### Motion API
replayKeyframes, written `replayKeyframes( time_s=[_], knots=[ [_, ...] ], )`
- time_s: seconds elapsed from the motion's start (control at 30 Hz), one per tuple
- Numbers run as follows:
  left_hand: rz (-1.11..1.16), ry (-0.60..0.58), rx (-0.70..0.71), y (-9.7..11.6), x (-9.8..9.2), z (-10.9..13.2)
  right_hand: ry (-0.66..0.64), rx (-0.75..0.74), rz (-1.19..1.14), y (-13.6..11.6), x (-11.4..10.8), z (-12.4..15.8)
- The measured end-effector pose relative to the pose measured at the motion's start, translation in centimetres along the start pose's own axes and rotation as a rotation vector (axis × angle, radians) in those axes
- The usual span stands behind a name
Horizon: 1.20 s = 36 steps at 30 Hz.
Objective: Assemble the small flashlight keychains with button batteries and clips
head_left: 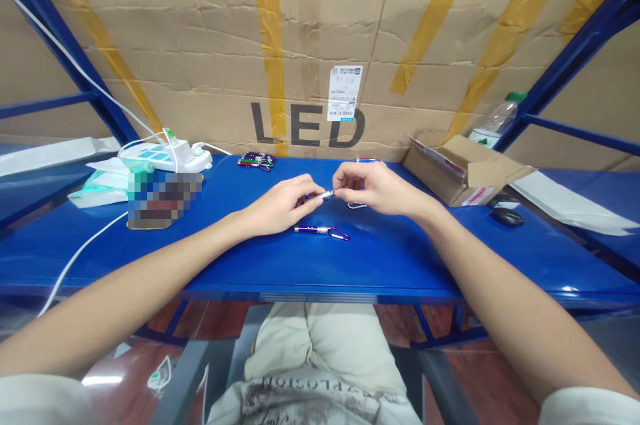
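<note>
My left hand is closed around a small silver keychain flashlight, most of which its fingers cover. At the flashlight's right end, my right hand is closed in a pinch; what sits between its fingertips is too small to make out. Just below the hands lies a purple keychain flashlight with a purple carabiner clip. A silver carabiner shows under my right hand, its other end hidden. Behind that hand, part of a red and blue item is visible.
Several keychain flashlights lie in a pile at the back of the blue table. An open cardboard box and a black mouse are at right. A power strip with white cables stands at left. A large cardboard sheet rises behind.
</note>
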State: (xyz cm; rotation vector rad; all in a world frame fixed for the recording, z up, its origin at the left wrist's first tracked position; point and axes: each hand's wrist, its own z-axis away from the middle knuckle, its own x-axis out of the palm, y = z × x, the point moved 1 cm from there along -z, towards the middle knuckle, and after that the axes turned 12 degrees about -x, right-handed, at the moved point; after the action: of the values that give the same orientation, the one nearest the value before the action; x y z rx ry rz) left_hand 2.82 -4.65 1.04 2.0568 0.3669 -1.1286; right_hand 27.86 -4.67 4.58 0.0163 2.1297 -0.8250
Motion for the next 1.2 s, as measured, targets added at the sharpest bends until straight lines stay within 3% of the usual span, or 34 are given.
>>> replayKeyframes(
  time_s=[0.77, 1.2],
  knots=[
    [-0.052, 0.017, -0.004, 0.0, -0.2, 0.0, -0.083, -0.008, 0.024, 0.2, 0.7, 0.1],
    [-0.191, 0.049, 0.085, -0.4, -0.2, 0.3, -0.018, 0.194, -0.343, 1.1, 1.9, -0.2]
  ],
)
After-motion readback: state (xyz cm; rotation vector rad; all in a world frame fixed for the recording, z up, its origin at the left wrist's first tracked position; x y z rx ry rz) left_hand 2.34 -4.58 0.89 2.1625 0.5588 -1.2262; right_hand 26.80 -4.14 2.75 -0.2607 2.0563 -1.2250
